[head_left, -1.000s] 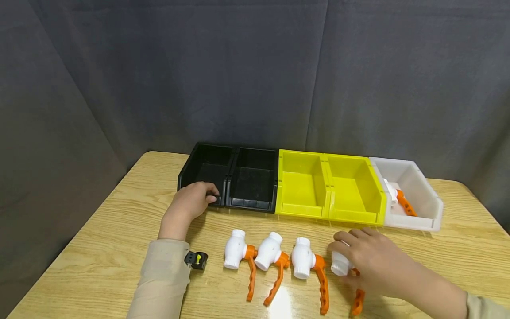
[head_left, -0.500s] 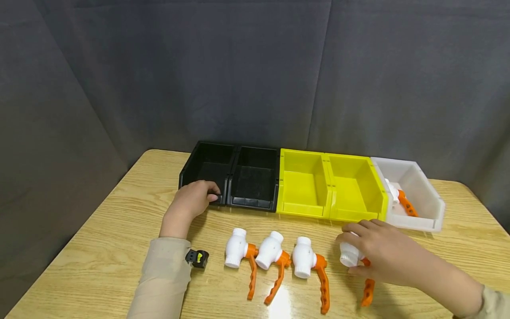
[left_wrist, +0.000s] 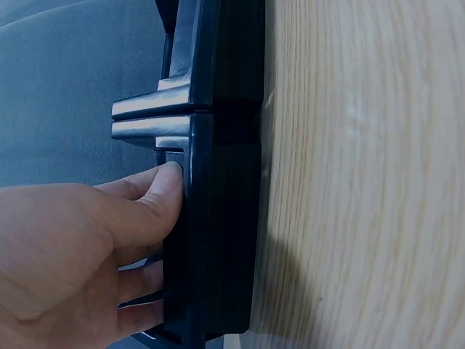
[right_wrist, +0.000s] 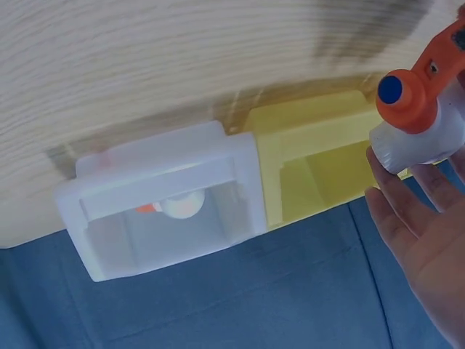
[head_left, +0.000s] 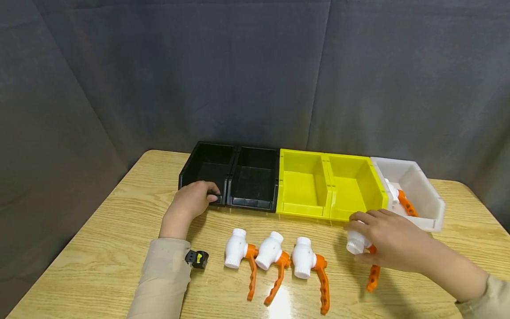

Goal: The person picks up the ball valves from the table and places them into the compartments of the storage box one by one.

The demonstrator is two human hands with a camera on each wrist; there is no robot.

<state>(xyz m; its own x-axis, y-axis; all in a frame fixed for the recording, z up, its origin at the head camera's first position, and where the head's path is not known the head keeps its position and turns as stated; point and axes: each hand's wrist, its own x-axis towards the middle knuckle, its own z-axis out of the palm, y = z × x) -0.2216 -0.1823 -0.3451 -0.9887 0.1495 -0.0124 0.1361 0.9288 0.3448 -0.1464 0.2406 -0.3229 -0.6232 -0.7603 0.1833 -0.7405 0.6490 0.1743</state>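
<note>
My right hand (head_left: pixel 392 239) grips a white ball valve (head_left: pixel 357 241) with an orange lever handle, held above the table in front of the yellow and white bins. In the right wrist view the fingers lie along the valve's white body (right_wrist: pixel 421 138), its orange handle uppermost. My left hand (head_left: pixel 194 198) pinches the front lip of the leftmost black bin (left_wrist: pixel 185 240), thumb outside and fingers over the inner side. Several like things are about: three ball valves (head_left: pixel 236 249) lie in a row on the table, handles towards me. Another ball valve (head_left: pixel 405 204) lies in the white bin.
A second black bin (head_left: pixel 255 204), two yellow bins (head_left: pixel 303 210) and a white bin (head_left: pixel 436 208) stand side by side along the table's back. Behind them hangs a dark grey curtain (head_left: pixel 223 75). The wooden table (head_left: pixel 99 248) extends in front.
The right hand has lifted the valve off the table and carried it up, rightwards and towards the bins. The left hand stays on the black bin's lip.
</note>
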